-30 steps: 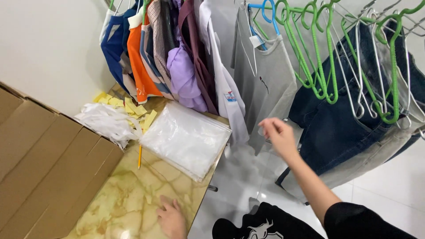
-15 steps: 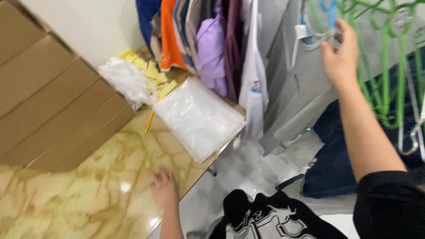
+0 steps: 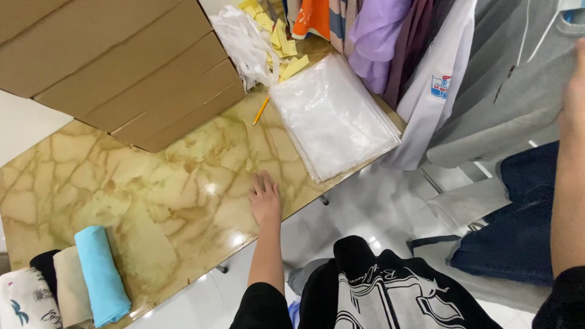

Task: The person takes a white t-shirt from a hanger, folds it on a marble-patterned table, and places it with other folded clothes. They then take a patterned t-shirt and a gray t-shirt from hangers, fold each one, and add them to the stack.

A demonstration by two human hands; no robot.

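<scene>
While my left hand (image 3: 265, 201) lies flat on the yellow marble worktop (image 3: 122, 183), its grip open and holding nothing, my right hand (image 3: 574, 85) is up at the far right by the grey hanging top (image 3: 518, 91), and I cannot tell if its grip is open or closed. The stack of clear plastic bags (image 3: 332, 116) sits just far and right of my left hand, with a pencil (image 3: 261, 111) beside it, brown boxes (image 3: 122, 67) at the far left and rolled cloths (image 3: 91, 277) at the near left.

yellow marble table (image 3: 152, 183), glossy white floor (image 3: 365, 207)
</scene>
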